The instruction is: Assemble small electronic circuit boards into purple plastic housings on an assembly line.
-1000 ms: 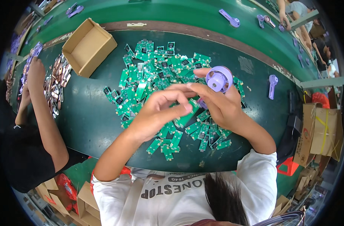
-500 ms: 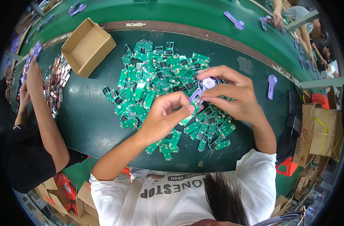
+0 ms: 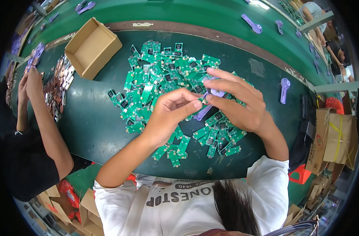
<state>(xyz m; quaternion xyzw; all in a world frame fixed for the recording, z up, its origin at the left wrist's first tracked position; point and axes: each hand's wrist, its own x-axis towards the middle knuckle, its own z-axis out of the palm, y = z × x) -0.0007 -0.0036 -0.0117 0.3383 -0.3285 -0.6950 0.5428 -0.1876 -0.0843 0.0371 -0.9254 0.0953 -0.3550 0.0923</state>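
Over a heap of green circuit boards (image 3: pixel 152 84), my two hands meet around a purple plastic housing with a round head and a long handle (image 3: pixel 203 113). My right hand (image 3: pixel 244 102) grips it by the round head, thumb beneath, upper fingers stretched across it. Thumb and forefinger of my left hand (image 3: pixel 169 114) are pinched together beside the head, on what looks like the end of a small green circuit board (image 3: pixel 205 101). Fingers cover most of that board, and whether it sits inside the housing cannot be made out.
An open cardboard box (image 3: pixel 91 49) stands at the far left. Beside it lies a pile of metal strips (image 3: pixel 59 86), where a co-worker's hands (image 3: pixel 32 84) hold purple pieces. Another purple housing (image 3: pixel 284 90) rests at the right. More lie on the green conveyor belt (image 3: pixel 195 17) beyond the table edge.
Between my hands the purple housing has turned, and its handle now points down toward me. The green board that showed below my left thumb is mostly hidden. Pieces on the belt have shifted right.
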